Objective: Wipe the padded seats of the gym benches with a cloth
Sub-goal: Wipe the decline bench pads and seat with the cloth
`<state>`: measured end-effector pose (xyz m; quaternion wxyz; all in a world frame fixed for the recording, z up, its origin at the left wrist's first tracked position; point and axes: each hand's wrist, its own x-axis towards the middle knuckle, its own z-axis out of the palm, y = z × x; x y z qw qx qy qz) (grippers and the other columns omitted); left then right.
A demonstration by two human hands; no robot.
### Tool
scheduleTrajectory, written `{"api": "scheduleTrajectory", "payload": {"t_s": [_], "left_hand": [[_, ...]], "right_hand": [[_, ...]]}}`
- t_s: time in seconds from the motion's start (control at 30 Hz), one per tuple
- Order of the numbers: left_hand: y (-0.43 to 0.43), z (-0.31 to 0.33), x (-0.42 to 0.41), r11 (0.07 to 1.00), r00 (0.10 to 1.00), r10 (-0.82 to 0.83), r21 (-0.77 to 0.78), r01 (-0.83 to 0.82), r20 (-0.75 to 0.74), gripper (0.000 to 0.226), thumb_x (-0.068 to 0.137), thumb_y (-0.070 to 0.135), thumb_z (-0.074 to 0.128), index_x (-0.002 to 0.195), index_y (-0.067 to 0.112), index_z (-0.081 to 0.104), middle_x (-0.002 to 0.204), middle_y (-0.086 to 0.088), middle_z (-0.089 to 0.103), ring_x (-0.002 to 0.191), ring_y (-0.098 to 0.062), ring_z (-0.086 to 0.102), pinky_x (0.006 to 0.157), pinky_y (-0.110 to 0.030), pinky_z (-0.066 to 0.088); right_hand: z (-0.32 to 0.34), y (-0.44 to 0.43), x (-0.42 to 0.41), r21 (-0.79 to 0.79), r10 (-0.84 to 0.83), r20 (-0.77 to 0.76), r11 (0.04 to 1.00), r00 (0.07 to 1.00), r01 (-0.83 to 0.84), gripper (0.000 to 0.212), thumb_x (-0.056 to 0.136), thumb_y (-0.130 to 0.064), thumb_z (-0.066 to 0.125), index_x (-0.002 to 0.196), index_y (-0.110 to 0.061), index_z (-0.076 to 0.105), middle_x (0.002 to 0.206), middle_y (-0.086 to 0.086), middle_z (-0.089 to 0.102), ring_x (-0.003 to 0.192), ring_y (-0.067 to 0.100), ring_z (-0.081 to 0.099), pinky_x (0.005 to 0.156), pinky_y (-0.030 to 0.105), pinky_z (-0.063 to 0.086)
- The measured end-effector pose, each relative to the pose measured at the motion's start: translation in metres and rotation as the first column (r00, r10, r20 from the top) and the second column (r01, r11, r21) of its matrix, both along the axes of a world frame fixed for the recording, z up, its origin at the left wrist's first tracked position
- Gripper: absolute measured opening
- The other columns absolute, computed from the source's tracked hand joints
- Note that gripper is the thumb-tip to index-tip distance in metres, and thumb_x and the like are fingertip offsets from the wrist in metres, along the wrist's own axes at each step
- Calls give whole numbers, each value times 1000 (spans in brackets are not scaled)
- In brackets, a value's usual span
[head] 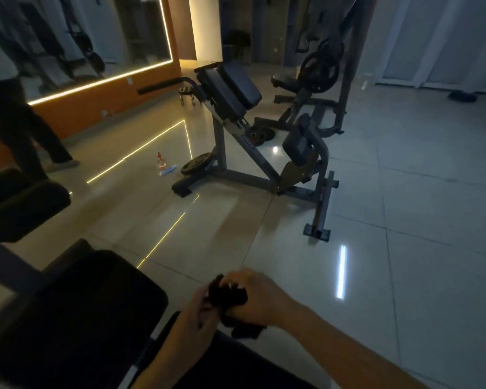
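Both hands met low in front of the body. The right hand (pixel 254 297) was curled over a dark cloth (pixel 235 300), knuckles up. The left hand (pixel 198 310) held the cloth's side. Both forearms were bare.

Dim room; glossy pale tiled floor (pixel 404 192) reflecting light; orange wall (pixel 82 113) carrying a large mirror (pixel 110 37) edged by a glowing strip (pixel 101 81); pale panels (pixel 432 37) far right.

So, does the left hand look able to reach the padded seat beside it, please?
Probably yes: the left hand is beside the padded seat, nothing between them, though it grips the cloth.
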<state>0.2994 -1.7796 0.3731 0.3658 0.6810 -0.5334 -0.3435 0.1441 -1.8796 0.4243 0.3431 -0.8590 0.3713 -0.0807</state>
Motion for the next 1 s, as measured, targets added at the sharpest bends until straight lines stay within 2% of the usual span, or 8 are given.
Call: {"api": "scheduleTrajectory", "payload": {"t_s": [0.13, 0.23, 0.33, 0.43, 0.6, 0.77, 0.9, 1.0], "left_hand": [[-21, 84, 2, 985, 999, -26, -168, 33, 48, 43, 95, 7, 58, 129, 30, 45, 107, 14, 64, 97, 6, 64, 81, -14, 52], [-20, 147, 7, 968, 991, -46, -238, 76, 129, 43, 94, 1, 58, 130, 22, 47, 106, 15, 62, 98, 5, 65, 84, -17, 54], [-17, 207, 10, 958, 982, -48, -270, 97, 183, 42, 94, 2, 58, 134, 14, 47, 103, 17, 59, 97, -2, 65, 86, -16, 54], [-10, 263, 10, 941, 975, -36, -322, 107, 220, 40, 94, 6, 58, 132, 13, 48, 104, 19, 55, 96, 1, 61, 88, -18, 54], [-2, 353, 7, 880, 970, -69, -443, 170, 233, 39, 92, 24, 51, 130, 14, 48, 113, 10, 58, 106, -11, 64, 86, -31, 58], [0, 421, -12, 847, 969, -114, -489, 210, 220, 37, 96, 11, 53, 129, 25, 46, 113, 15, 56, 100, 4, 59, 82, -24, 57], [13, 472, -37, 795, 947, -229, -518, 316, 226, 36, 98, 13, 49, 133, 20, 44, 115, 2, 54, 94, -3, 61, 66, -18, 56], [22, 503, -59, 728, 916, -337, -557, 401, 219, 34, 97, 11, 50, 125, 30, 44, 110, 4, 57, 93, -6, 64, 62, -16, 54]], "right_hand": [[82, -10, 0, -115, 2, 41, 993, 999, 3, 38, 82, -29, 72, 119, -23, 63, 109, 0, 63, 95, 18, 59, 86, 33, 51], [141, -14, 3, -180, 35, 19, 983, 999, -32, 46, 83, -31, 74, 125, -21, 59, 114, 5, 60, 98, 19, 57, 85, 29, 48], [199, -10, 4, -246, 86, 6, 966, 996, -82, 49, 84, -33, 74, 128, -18, 57, 117, 8, 58, 103, 21, 56, 90, 35, 49], [255, -3, 4, -326, 109, 37, 941, 993, -92, 48, 86, -29, 74, 128, -13, 57, 117, 8, 60, 101, 15, 55, 88, 27, 44], [351, 13, -5, -385, 111, 27, 918, 993, -92, 47, 87, -30, 74, 128, -14, 56, 122, 7, 58, 108, 15, 53, 93, 31, 46], [419, 36, -34, -415, 6, 97, 909, 995, 35, 49, 80, -36, 79, 122, -23, 57, 112, -5, 55, 94, 6, 51, 82, 25, 44], [465, 66, -67, -455, -112, 182, 871, 977, 185, 52, 72, -35, 85, 115, -26, 58, 101, -13, 50, 87, -6, 46, 75, 14, 38], [486, 90, -93, -455, -212, 250, 835, 945, 308, 55, 69, -40, 87, 111, -33, 52, 106, -12, 55, 95, -3, 51, 81, 23, 46]]}}
